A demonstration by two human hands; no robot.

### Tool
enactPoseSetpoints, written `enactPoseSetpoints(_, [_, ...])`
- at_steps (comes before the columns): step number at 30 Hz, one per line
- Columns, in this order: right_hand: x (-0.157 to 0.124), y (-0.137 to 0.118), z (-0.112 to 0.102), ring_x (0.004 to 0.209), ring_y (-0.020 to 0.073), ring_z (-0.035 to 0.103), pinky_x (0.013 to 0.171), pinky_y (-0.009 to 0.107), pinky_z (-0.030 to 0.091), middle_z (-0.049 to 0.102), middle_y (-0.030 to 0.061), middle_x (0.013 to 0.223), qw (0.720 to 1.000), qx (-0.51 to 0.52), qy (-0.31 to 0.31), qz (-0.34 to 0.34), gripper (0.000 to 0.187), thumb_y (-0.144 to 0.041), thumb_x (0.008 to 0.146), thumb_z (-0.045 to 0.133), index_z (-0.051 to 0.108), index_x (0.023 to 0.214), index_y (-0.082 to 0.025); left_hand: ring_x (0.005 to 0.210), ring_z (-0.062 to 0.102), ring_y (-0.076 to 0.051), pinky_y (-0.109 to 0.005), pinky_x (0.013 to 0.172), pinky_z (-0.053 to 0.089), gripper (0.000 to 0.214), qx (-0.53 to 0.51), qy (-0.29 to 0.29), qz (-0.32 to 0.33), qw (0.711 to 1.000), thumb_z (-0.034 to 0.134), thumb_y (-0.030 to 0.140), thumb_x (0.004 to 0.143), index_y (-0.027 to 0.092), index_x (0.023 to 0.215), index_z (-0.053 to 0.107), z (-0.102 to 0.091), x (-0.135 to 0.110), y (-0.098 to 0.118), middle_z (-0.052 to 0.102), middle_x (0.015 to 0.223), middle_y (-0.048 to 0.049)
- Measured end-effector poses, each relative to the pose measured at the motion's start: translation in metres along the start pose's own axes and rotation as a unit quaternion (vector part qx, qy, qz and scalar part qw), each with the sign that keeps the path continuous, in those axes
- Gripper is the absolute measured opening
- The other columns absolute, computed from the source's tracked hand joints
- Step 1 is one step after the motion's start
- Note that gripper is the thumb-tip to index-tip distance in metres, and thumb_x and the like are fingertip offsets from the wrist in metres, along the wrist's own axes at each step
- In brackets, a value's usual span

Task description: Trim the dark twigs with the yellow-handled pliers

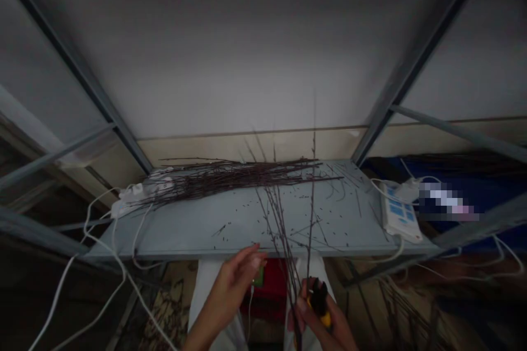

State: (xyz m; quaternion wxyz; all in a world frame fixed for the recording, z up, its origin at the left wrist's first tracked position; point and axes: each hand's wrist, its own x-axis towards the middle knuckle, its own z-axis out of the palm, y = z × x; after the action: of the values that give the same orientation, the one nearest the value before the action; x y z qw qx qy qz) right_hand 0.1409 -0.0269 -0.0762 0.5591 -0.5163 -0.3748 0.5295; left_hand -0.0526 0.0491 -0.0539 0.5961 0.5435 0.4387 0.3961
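The right hand [319, 312] is clenched on yellow-and-black pruning shears [320, 297]. Thin dark twigs [283, 230] rise just beside them, toward 12 o'clock. The left hand [234, 279] is open, fingers lightly curved, at 9 o'clock from the twigs. Beyond lies a grey metal worktop [230, 238], bearing a twig heap [230, 180] at 12 o'clock and a white power strip [398, 213] at 2 o'clock.

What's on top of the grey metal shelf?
Thin dark twigs lie piled on the grey metal shelf, with scattered clippings. A white power strip sits right; the pile partly covers another.
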Motion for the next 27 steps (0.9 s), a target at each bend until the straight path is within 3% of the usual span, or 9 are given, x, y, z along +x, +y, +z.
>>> enactPoseSetpoints(2, [-0.001,-0.002,0.003,0.06,0.0191,0.06,0.066,0.032,0.049,0.056,-0.003,0.059,1.0,0.005,-0.014,-0.005,0.04,-0.062,0.083,0.067,0.06,0.085,-0.023,0.114,0.068,-0.028,-0.038,0.097,0.053,0.052,-0.068,-0.029,0.007,0.997,0.069,0.051,0.088,0.021,0.13,0.065,0.021,0.015,0.016,0.072,0.125,-0.014])
enactPoseSetpoints(4, [0.0,-0.002,0.007,0.061,0.0202,0.062,0.067,0.034,0.05,0.059,-0.002,0.059,0.999,0.026,-0.023,-0.006,0.04,-0.062,0.083,0.067,0.06,0.086,-0.022,0.101,0.072,-0.026,-0.035,0.09,0.054,0.042,-0.091,-0.05,0.019,0.994,0.074,0.047,0.085,0.017,0.114,0.07,0.03,0.028,0.028,0.077,0.107,-0.0135])
enactPoseSetpoints(6, [0.001,-0.001,0.008,0.063,0.0208,0.063,0.068,0.036,0.052,0.063,-0.0003,0.063,0.998,0.058,-0.017,0.0,0.039,-0.06,0.083,0.068,0.06,0.09,-0.022,0.085,0.073,-0.024,-0.032,0.077,0.057,0.035,-0.099,-0.056,0.014,0.993,0.075,0.047,0.084,0.015,0.099,0.07,0.03,0.038,0.036,0.078,0.092,-0.0116])
enactPoseSetpoints(9, [0.005,-0.002,0.009,0.066,0.0219,0.066,0.066,0.037,0.055,0.069,0.0029,0.074,0.994,0.101,0.026,0.012,0.039,-0.054,0.078,0.076,0.061,0.094,-0.022,0.08,0.073,-0.024,-0.031,0.064,0.058,0.035,-0.089,-0.056,0.003,0.994,0.073,0.048,0.085,0.015,0.095,0.067,0.023,0.046,0.041,0.077,0.089,-0.0111])
enactPoseSetpoints(15, [0.017,-0.012,0.008,0.067,0.0219,0.069,0.068,0.037,0.058,0.073,0.006,0.089,0.983,0.109,0.15,-0.016,0.049,-0.05,0.073,0.082,0.064,0.107,-0.02,0.083,0.074,-0.022,-0.032,0.071,0.058,0.028,-0.068,-0.056,0.055,0.995,0.068,0.044,0.09,0.018,0.097,0.062,0.022,0.057,0.057,0.077,0.099,-0.0105])
enactPoseSetpoints(19, [0.029,-0.022,0.003,0.067,0.0219,0.069,0.064,0.033,0.058,0.071,0.002,0.076,0.99,0.068,0.122,-0.029,0.052,-0.048,0.07,0.085,0.064,0.109,-0.021,0.098,0.071,-0.023,-0.034,0.083,0.056,0.028,-0.071,-0.069,0.072,0.993,0.071,0.039,0.089,0.019,0.107,0.062,0.032,0.06,0.061,0.076,0.106,-0.0118])
enactPoseSetpoints(23, [0.036,-0.026,0.003,0.07,0.0224,0.072,0.067,0.034,0.06,0.073,0.0038,0.091,0.99,0.063,0.116,-0.051,0.048,-0.043,0.066,0.089,0.064,0.102,-0.023,0.11,0.066,-0.025,-0.037,0.093,0.053,0.055,-0.079,-0.072,0.077,0.991,0.083,0.031,0.078,0.023,0.127,0.058,0.042,0.059,0.045,0.067,0.129,-0.0132])
enactPoseSetpoints(25, [0.038,-0.025,0.005,0.074,0.0247,0.073,0.067,0.036,0.061,0.073,0.005,0.095,0.991,0.061,0.102,-0.054,0.047,-0.042,0.068,0.088,0.063,0.103,-0.023,0.108,0.066,-0.025,-0.037,0.091,0.053,0.057,-0.073,-0.069,0.064,0.993,0.085,0.031,0.076,0.023,0.127,0.061,0.044,0.059,0.039,0.068,0.124,-0.0127])
enactPoseSetpoints(27, [0.039,-0.023,0.007,0.078,0.0262,0.074,0.07,0.037,0.061,0.073,0.0051,0.095,0.993,0.053,0.089,-0.062,0.044,-0.041,0.071,0.086,0.063,0.104,-0.023,0.098,0.068,-0.024,-0.033,0.086,0.053,0.038,-0.052,-0.087,0.056,0.993,0.083,0.033,0.078,0.018,0.11,0.07,0.043,0.059,0.037,0.073,0.105,-0.0108])
